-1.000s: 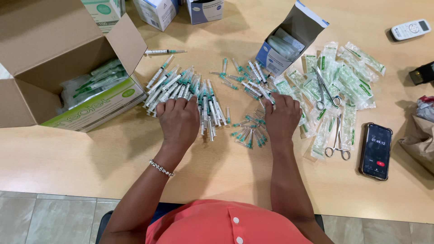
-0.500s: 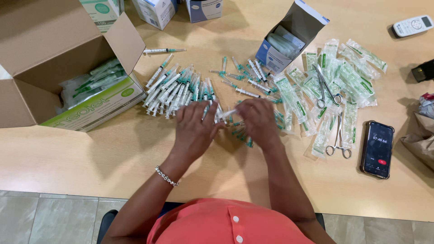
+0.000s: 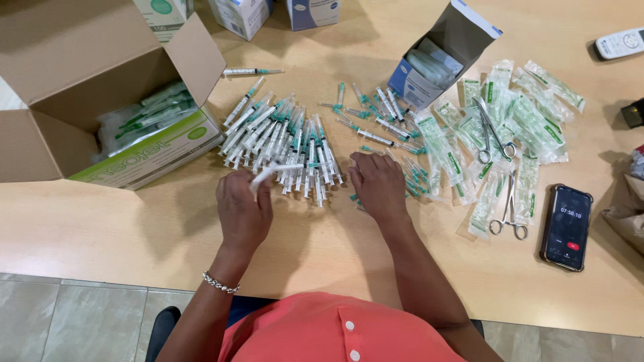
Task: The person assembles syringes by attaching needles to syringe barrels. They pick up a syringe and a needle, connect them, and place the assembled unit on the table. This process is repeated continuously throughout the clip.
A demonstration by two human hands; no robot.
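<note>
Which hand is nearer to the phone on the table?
Right. The right hand rests among loose needle caps, on the same side as the phone; the left hand, holding a syringe, is farther away.

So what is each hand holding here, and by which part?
The left hand holds one syringe by its near end, barrel pointing toward the syringe pile. The right hand rests on the table, apparently holding nothing.

I see a coral-red buttoned shirt (image 3: 335, 335) with two white buttons, bare forearms, and a beaded silver bracelet (image 3: 220, 283) on the left wrist.
</note>
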